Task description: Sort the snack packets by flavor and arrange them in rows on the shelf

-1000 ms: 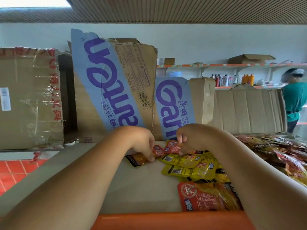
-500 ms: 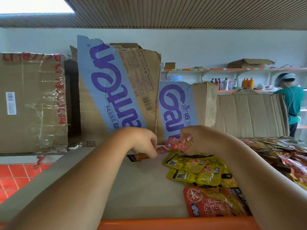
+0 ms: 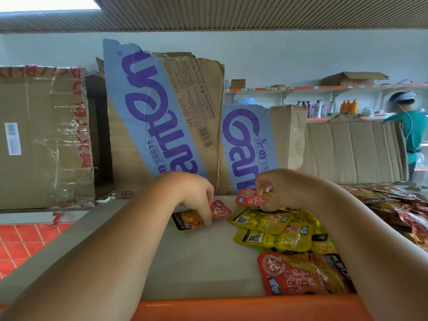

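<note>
Both hands reach onto a grey shelf (image 3: pixel 199 262) with an orange front edge. My left hand (image 3: pixel 196 195) has its fingers curled down on an orange-red snack packet (image 3: pixel 192 217) that lies flat at the shelf's middle. To its right, my right hand (image 3: pixel 275 188) pinches a second red packet (image 3: pixel 249 198) lifted just above a loose heap of yellow packets (image 3: pixel 273 230). A larger red packet (image 3: pixel 298 274) lies near the front edge, partly under my right forearm.
Torn cardboard water boxes (image 3: pixel 166 126) stand against the back of the shelf, with a taped carton (image 3: pixel 44 135) to the left. A pile of dark red and brown packets (image 3: pixel 398 209) fills the shelf's right end. A person in teal (image 3: pixel 412 130) stands at far shelves.
My right hand has raised its red packet slightly off the yellow heap. My left hand stays on the orange-red packet. The camera has tilted a little.
</note>
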A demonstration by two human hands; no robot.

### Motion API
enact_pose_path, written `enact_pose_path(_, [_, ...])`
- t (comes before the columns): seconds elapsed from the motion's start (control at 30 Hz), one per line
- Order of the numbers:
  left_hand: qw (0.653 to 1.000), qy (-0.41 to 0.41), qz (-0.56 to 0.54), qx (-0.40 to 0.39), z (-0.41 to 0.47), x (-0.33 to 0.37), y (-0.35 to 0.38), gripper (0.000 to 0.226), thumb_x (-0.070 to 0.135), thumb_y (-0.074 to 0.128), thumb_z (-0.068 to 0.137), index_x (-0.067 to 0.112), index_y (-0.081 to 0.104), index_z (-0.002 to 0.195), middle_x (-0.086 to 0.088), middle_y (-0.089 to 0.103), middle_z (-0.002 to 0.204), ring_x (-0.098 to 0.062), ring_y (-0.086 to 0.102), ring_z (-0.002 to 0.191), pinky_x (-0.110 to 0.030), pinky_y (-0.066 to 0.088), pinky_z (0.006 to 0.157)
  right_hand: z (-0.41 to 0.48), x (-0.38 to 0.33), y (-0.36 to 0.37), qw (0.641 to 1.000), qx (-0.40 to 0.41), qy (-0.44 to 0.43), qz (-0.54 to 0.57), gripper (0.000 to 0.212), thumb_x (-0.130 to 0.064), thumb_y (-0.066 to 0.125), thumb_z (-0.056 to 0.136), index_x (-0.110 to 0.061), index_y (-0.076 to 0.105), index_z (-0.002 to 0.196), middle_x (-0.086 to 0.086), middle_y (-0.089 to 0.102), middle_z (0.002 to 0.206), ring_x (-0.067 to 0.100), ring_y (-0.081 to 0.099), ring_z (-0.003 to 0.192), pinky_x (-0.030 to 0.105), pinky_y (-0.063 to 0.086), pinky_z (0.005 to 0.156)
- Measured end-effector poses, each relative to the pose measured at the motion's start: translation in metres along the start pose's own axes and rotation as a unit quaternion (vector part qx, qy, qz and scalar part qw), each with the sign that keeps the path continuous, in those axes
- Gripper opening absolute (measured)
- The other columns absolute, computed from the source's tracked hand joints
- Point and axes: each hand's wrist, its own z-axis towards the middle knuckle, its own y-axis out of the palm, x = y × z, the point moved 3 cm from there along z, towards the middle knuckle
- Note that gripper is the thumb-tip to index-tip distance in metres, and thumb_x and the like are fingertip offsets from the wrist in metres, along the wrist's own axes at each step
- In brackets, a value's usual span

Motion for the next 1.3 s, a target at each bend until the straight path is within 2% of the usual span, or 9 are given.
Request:
enact_pose_path(0.17, [1.000,0.005,0.001,-0.007,0.002,0.005,0.002,0.030,0.044,0.080,0.080,0.033,0.066,0.105,0.007,0.066,0.109,-0.015,0.063,0.095,-0.029,0.049,0.068,-0.002,-0.001,0.001,0.999,-0.021,0.019,-0.017,0.021,-0.029,0.074,0.081,-0.034,0.060,0.097,-0.008,0.061,0.116,0.018,0.059,0.106,0.036,0.052,0.093])
enact_pose_path(0.33, [1.000,-0.007,-0.003,-0.017,0.004,0.003,0.004,0.040,0.051,0.088,0.073,0.035,0.063,0.100,0.008,0.064,0.109,-0.016,0.061,0.095,-0.030,0.047,0.066,-0.003,-0.002,0.002,0.999,-0.028,0.022,-0.024,0.026,-0.040,0.080,0.080,-0.039,0.058,0.095,-0.009,0.059,0.119,0.018,0.058,0.108,0.036,0.051,0.093])
enact_pose_path(0.43, [0.999,-0.018,-0.017,-0.025,0.006,0.000,0.006,0.040,0.052,0.090,0.071,0.034,0.062,0.092,0.007,0.064,0.105,-0.016,0.062,0.091,-0.028,0.046,0.063,-0.003,-0.003,0.002,0.999,-0.025,0.022,-0.036,0.029,-0.037,0.081,0.080,-0.039,0.059,0.098,-0.008,0.059,0.121,0.019,0.057,0.109,0.037,0.051,0.094])
enact_pose_path(0.63, [0.999,-0.021,-0.036,-0.025,0.005,-0.003,0.007,0.043,0.053,0.093,0.065,0.034,0.065,0.091,0.007,0.066,0.094,-0.013,0.063,0.080,-0.027,0.044,0.057,-0.004,-0.004,0.002,0.998,-0.028,0.022,-0.043,0.034,-0.031,0.081,0.079,-0.036,0.062,0.107,-0.007,0.059,0.126,0.020,0.057,0.114,0.040,0.050,0.098])
enact_pose_path(0.73, [0.999,-0.014,-0.031,-0.019,0.005,-0.002,0.007,0.043,0.052,0.093,0.065,0.033,0.066,0.093,0.007,0.065,0.096,-0.014,0.064,0.083,-0.029,0.046,0.058,-0.005,-0.004,0.001,0.998,-0.036,0.022,-0.037,0.036,-0.034,0.084,0.078,-0.036,0.062,0.107,-0.007,0.059,0.128,0.020,0.057,0.116,0.042,0.049,0.100])
enact_pose_path(0.87, [0.999,0.000,-0.027,-0.022,0.006,-0.001,0.006,0.031,0.043,0.086,0.074,0.034,0.066,0.095,0.006,0.066,0.100,-0.015,0.066,0.086,-0.029,0.049,0.061,-0.005,-0.005,0.001,0.999,-0.029,0.020,-0.041,0.035,-0.033,0.084,0.079,-0.035,0.062,0.106,-0.007,0.060,0.127,0.020,0.057,0.114,0.040,0.049,0.099])
enact_pose_path(1.0, [0.992,0.015,-0.128,-0.011,0.002,-0.007,-0.003,0.012,0.027,0.067,0.089,0.034,0.067,0.098,0.000,0.069,0.106,-0.021,0.071,0.097,-0.030,0.059,0.070,-0.004,-0.003,0.000,0.999,-0.026,0.022,-0.032,0.033,-0.034,0.084,0.079,-0.035,0.061,0.104,-0.007,0.060,0.122,0.019,0.058,0.110,0.037,0.050,0.095])
enact_pose_path(1.13, [0.995,0.007,-0.087,0.049,0.003,-0.018,-0.009,0.015,0.028,0.063,0.092,0.040,0.066,0.101,0.011,0.070,0.102,-0.009,0.066,0.094,-0.030,0.053,0.078,-0.003,-0.002,0.000,0.999,-0.026,0.023,-0.030,0.033,-0.034,0.084,0.079,-0.035,0.061,0.103,-0.008,0.060,0.122,0.019,0.058,0.109,0.037,0.050,0.093])
enact_pose_path(1.3, [0.997,0.010,-0.065,0.037,0.008,-0.022,-0.004,0.011,0.031,0.071,0.092,0.038,0.065,0.097,0.015,0.069,0.095,-0.004,0.065,0.085,-0.026,0.045,0.067,-0.003,-0.003,0.001,0.999,-0.024,0.021,-0.034,0.034,-0.035,0.084,0.079,-0.034,0.061,0.105,-0.008,0.060,0.122,0.019,0.057,0.109,0.036,0.049,0.093])
